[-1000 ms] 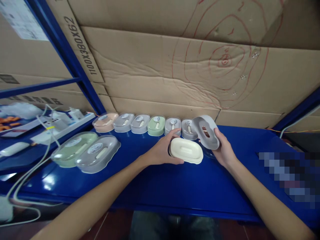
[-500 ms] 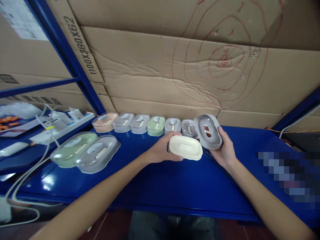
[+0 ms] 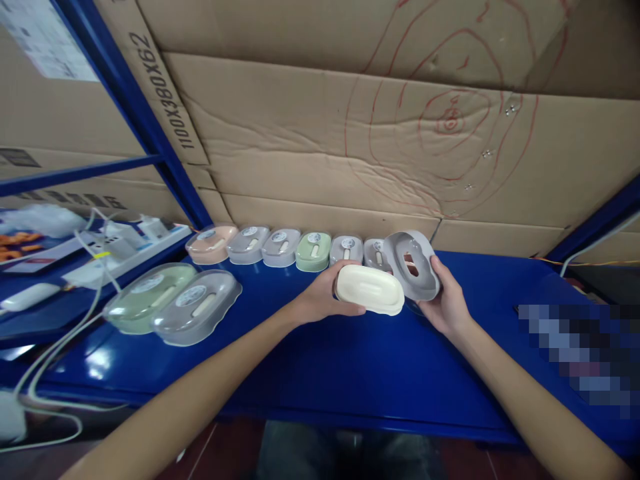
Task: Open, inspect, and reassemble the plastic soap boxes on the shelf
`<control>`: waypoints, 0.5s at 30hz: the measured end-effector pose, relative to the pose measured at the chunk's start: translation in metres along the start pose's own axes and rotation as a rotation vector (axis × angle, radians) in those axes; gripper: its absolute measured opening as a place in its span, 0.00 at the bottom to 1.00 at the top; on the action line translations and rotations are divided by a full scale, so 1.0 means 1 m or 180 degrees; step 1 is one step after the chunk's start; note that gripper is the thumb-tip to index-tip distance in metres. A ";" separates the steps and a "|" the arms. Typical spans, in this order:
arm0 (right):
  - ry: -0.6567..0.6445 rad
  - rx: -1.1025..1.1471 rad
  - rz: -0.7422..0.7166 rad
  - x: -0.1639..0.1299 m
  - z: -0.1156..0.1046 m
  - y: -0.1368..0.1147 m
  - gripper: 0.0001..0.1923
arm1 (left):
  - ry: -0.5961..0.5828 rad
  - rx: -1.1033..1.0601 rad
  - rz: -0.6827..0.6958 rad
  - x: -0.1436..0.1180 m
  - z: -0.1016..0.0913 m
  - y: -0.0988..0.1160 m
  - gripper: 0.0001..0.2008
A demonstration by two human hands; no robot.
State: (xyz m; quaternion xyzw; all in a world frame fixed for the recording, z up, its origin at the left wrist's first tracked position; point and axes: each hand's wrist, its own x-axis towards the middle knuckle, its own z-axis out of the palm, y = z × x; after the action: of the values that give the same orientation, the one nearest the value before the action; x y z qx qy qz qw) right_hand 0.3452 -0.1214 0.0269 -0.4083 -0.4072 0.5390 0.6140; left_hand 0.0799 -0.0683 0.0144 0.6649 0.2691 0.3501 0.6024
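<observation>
My left hand (image 3: 327,293) is closed round one end of a cream oval soap dish tray (image 3: 373,287), held above the table with its broad face toward me. In my right hand (image 3: 450,300) is a grey oval soap box base (image 3: 413,270) with a wavy rim and a slot in its middle, tilted toward the left. The two pieces are close side by side, and I cannot tell whether they touch. Behind them stands a row of lidded soap boxes, among them a grey one (image 3: 347,250), a green one (image 3: 313,252) and a peach one (image 3: 212,245).
Two larger-looking boxes, green (image 3: 135,310) and grey (image 3: 197,310), sit nearer on the left of the blue table (image 3: 320,373). Power strips (image 3: 125,250) and white cables (image 3: 65,340) lie farther left. A cardboard wall (image 3: 280,120) closes the back. A blurred patch covers the right side.
The grey base has turned and shifted slightly left in my right hand. My left hand has tilted the cream tray a little and raised it slightly. Both pieces stay held.
</observation>
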 end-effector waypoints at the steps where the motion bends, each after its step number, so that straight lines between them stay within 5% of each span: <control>1: 0.0001 0.0012 -0.0003 0.000 0.000 0.000 0.31 | 0.0013 -0.0003 -0.0001 0.000 0.000 0.001 0.46; 9: -0.0152 -0.0581 -0.0362 0.001 -0.007 0.008 0.31 | 0.0014 -0.0526 -0.0353 -0.003 0.002 0.003 0.49; 15: -0.0525 -0.2107 -0.1485 -0.007 -0.005 0.009 0.24 | -0.0027 -0.0859 -0.0465 -0.003 0.010 -0.001 0.51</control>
State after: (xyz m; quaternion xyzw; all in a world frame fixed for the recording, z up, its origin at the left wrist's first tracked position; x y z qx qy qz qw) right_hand 0.3467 -0.1280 0.0166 -0.4359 -0.6880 0.2563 0.5205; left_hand 0.0857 -0.0763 0.0126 0.5581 0.2647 0.3356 0.7112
